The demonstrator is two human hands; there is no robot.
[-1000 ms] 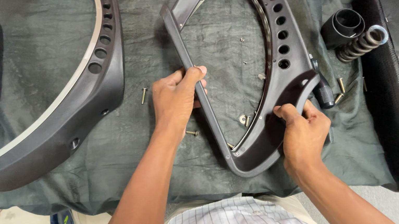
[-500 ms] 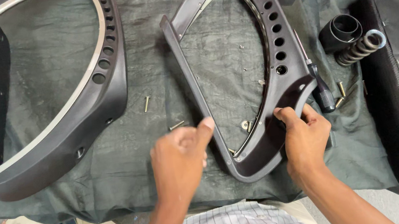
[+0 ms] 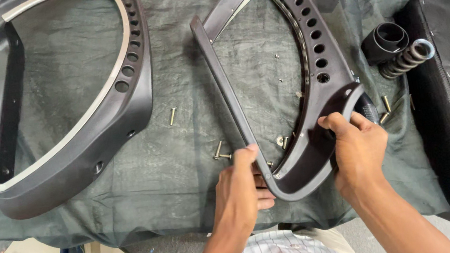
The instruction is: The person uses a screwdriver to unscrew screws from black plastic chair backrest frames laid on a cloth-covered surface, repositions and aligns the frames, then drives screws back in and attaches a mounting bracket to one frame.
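Gripping the dark plastic frame (image 3: 313, 77) at centre frame, the left hand (image 3: 241, 192) clasps its lower edge and the right hand (image 3: 359, 148) its right rim; loose screws (image 3: 220, 151) lie nearby.

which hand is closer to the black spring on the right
Right. The right hand grips the dark chair frame at its lower right curve, just left of and below the spring. The left hand holds the frame's lower left bar, much farther away.
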